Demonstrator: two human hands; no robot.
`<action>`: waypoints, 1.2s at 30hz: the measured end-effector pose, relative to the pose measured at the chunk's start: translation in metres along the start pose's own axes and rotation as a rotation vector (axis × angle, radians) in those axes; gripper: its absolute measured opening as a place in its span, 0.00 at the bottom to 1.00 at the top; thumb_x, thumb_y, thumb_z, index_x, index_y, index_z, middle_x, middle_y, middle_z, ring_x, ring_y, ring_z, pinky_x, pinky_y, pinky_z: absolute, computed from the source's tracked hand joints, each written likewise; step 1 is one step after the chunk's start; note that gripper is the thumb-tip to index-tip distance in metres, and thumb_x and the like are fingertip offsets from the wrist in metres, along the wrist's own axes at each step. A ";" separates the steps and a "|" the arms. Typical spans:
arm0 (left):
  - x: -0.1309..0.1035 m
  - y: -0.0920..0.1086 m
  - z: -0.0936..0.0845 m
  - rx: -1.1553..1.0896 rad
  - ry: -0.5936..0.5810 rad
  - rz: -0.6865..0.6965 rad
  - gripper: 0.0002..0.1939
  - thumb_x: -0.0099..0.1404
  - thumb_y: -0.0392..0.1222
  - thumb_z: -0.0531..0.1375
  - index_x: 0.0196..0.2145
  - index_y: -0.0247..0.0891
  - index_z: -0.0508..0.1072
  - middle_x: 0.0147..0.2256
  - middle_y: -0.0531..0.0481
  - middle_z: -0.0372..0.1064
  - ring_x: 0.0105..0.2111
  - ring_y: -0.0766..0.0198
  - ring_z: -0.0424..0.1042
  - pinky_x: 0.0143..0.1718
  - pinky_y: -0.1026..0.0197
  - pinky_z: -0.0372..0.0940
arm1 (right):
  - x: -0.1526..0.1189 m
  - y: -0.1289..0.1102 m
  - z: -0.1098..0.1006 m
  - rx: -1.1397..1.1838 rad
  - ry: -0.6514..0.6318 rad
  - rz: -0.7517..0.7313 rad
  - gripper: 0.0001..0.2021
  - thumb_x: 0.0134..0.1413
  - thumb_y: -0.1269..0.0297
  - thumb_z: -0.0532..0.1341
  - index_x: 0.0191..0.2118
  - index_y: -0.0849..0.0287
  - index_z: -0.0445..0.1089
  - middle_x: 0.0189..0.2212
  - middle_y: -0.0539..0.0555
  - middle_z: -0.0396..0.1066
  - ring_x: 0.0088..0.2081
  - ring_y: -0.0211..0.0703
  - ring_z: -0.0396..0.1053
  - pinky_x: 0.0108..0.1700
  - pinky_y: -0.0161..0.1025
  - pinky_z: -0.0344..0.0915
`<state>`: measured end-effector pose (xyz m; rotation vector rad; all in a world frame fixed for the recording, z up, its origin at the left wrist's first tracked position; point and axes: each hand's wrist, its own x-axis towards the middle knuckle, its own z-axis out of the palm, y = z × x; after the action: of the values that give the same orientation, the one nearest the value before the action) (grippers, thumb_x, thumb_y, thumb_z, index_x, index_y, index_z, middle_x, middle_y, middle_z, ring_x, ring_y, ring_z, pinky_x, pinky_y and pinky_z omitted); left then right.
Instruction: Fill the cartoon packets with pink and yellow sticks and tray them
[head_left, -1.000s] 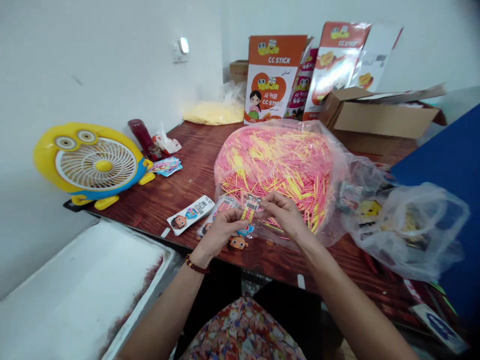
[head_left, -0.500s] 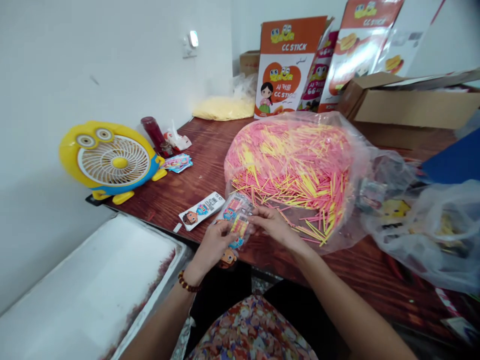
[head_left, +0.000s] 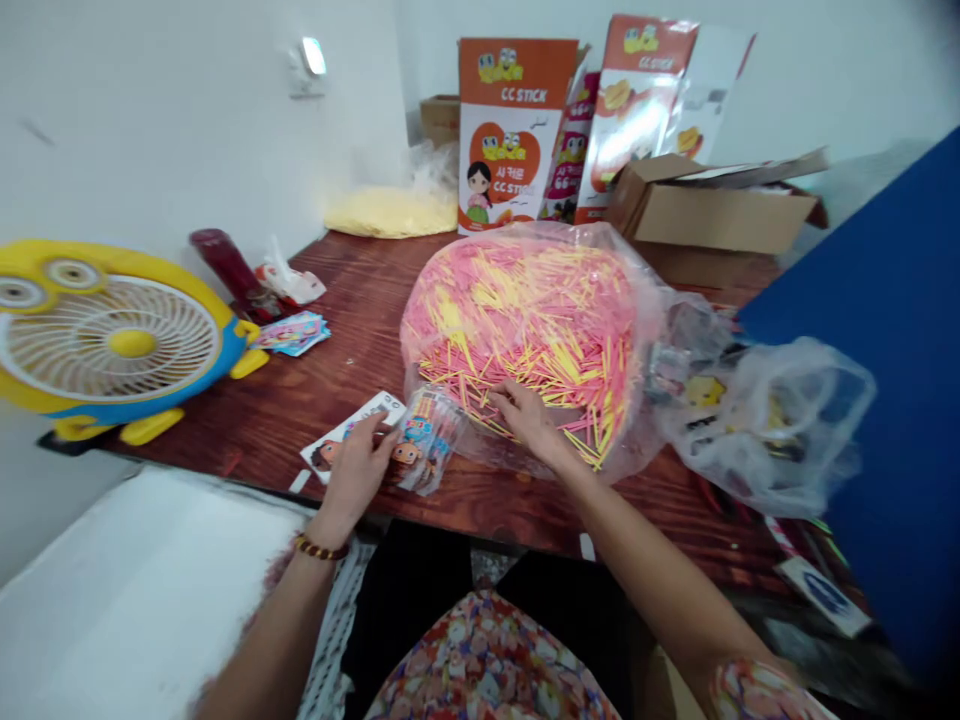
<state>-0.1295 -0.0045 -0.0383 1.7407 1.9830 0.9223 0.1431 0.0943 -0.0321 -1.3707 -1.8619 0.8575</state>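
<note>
A white printed card (head_left: 328, 452) with a cartoon face lies near the table's front edge. My left hand (head_left: 361, 462) rests on it, fingers stretched out and apart, hiding its middle. Just right of that hand, clear plastic packets (head_left: 429, 440) with cartoon prints and sticks inside lie on the table. My right hand (head_left: 529, 415) is at the front of a big clear bag of thin pink and yellow sticks (head_left: 525, 320), fingers loosely apart and closest to the loose sticks. I see nothing held in it.
A yellow minion-shaped fan (head_left: 131, 340) stands left, near a dark red bottle (head_left: 225, 265) and small colourful packets (head_left: 296, 332). Printed boxes (head_left: 517, 135) and an open carton (head_left: 712, 220) stand behind. A plastic carrier bag (head_left: 780, 420) and a blue panel (head_left: 885, 330) are right.
My hands have parted: the packet they held now lies on the table. The left moved onto the white card, the right to the sticks. The view has shifted right.
</note>
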 end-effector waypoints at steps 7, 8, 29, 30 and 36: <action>0.016 -0.025 -0.023 0.400 0.052 -0.018 0.24 0.70 0.49 0.50 0.56 0.33 0.70 0.52 0.35 0.71 0.53 0.41 0.67 0.53 0.43 0.62 | -0.007 0.059 -0.110 -0.650 0.179 0.170 0.13 0.60 0.67 0.53 0.40 0.60 0.75 0.40 0.58 0.77 0.41 0.46 0.70 0.40 0.39 0.59; 0.020 -0.028 -0.025 0.472 0.042 -0.044 0.25 0.70 0.49 0.49 0.56 0.33 0.70 0.54 0.33 0.70 0.54 0.37 0.65 0.52 0.41 0.62 | -0.002 0.061 -0.117 -0.730 0.171 0.175 0.14 0.62 0.67 0.52 0.41 0.60 0.75 0.41 0.59 0.77 0.43 0.47 0.70 0.42 0.39 0.59; 0.043 -0.052 -0.023 0.442 -0.031 -0.122 0.21 0.67 0.51 0.51 0.47 0.36 0.74 0.49 0.35 0.72 0.51 0.44 0.70 0.48 0.48 0.63 | 0.038 0.081 -0.093 -0.940 0.089 0.177 0.17 0.64 0.73 0.47 0.47 0.69 0.71 0.48 0.72 0.72 0.51 0.59 0.66 0.52 0.52 0.53; 0.044 -0.052 -0.025 0.431 -0.019 -0.123 0.20 0.66 0.51 0.52 0.45 0.36 0.74 0.48 0.36 0.73 0.50 0.44 0.70 0.48 0.49 0.64 | 0.038 0.082 -0.093 -0.896 0.093 0.189 0.17 0.63 0.73 0.47 0.47 0.69 0.72 0.48 0.72 0.72 0.51 0.60 0.65 0.53 0.52 0.52; 0.052 -0.052 -0.039 0.302 0.000 -0.238 0.15 0.61 0.52 0.56 0.37 0.39 0.73 0.37 0.42 0.77 0.40 0.47 0.76 0.38 0.54 0.66 | 0.038 0.084 -0.098 -0.709 0.143 0.229 0.13 0.63 0.67 0.51 0.46 0.64 0.70 0.42 0.66 0.74 0.47 0.56 0.68 0.50 0.49 0.57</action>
<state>-0.2035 0.0345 -0.0362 1.5973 2.3657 0.5673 0.2587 0.1625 -0.0400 -2.0358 -2.0044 0.1702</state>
